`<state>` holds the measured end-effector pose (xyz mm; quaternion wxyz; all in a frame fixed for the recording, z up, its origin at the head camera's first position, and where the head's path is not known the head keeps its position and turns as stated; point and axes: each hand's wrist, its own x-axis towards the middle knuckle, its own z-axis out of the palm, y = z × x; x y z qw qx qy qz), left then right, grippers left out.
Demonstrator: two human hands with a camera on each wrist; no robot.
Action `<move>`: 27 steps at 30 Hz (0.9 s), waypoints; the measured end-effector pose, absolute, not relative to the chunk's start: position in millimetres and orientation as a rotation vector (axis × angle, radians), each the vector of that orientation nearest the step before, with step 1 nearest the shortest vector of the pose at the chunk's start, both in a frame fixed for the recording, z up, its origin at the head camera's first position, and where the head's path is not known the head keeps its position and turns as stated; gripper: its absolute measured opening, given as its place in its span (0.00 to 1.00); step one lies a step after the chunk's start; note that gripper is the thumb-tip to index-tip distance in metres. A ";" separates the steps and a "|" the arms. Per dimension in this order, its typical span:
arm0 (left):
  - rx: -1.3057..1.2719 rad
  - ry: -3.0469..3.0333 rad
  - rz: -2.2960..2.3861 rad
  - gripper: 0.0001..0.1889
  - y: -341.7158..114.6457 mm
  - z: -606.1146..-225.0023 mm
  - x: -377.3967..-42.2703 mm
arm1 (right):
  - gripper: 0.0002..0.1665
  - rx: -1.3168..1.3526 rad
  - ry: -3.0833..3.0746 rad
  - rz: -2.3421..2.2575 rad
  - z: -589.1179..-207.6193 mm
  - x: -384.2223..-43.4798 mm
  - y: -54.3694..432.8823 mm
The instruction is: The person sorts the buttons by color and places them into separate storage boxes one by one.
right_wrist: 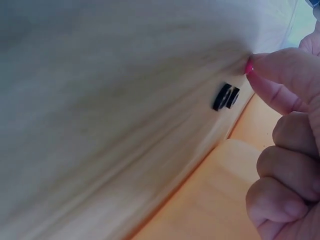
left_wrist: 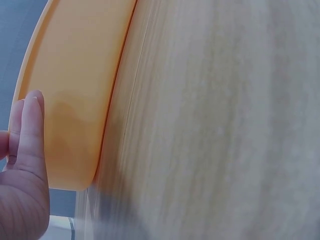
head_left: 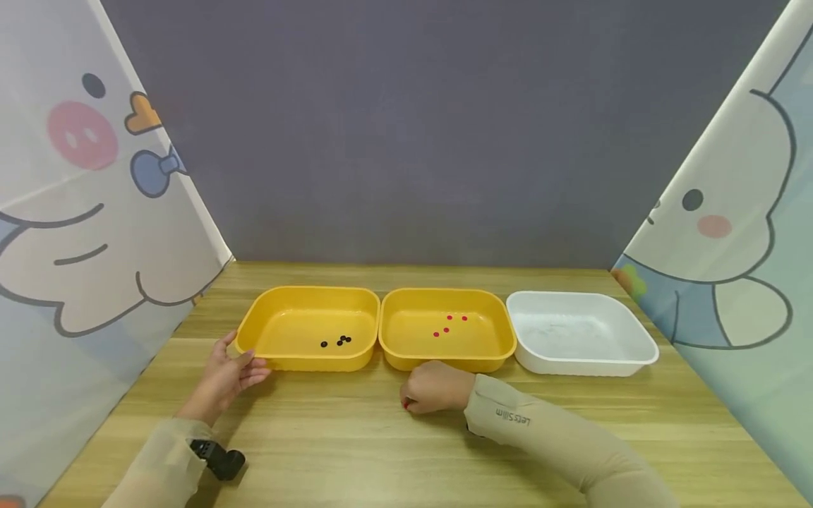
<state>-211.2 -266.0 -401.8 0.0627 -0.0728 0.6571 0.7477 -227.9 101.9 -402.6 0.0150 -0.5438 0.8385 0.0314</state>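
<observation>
My left hand (head_left: 226, 376) holds the near left corner of the left yellow tray (head_left: 305, 363); in the left wrist view its fingers (left_wrist: 31, 132) lie against the outer wall. Several small black button-like discs (head_left: 324, 344) lie inside this tray. In front of the middle yellow tray (head_left: 444, 356), just above the tabletop, my right hand (head_left: 435, 388) pinches a small red button-like disc (right_wrist: 249, 65) between thumb and index finger, the other fingers curled in. Several red discs (head_left: 436, 334) lie in the middle tray. Beside the right fingertips, black round pieces (right_wrist: 222, 97) show on the table in the right wrist view.
A white tray (head_left: 584, 367) stands at the right end of the row, beside the middle yellow tray. The wooden table (head_left: 330, 437) reaches back to a dark grey panel (head_left: 419, 141). Cartoon-printed sheets (head_left: 76, 247) flank it on both sides.
</observation>
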 end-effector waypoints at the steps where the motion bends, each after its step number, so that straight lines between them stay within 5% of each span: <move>1: -0.206 1.991 2.264 0.38 -266.8 -403.4 -211.1 | 0.12 -1.688 2.611 0.106 -402.9 -227.4 101.2; 27: -0.258 1.949 2.266 0.38 -266.1 -397.3 -210.4 | 0.19 -1.625 2.590 0.174 -401.2 -225.6 95.4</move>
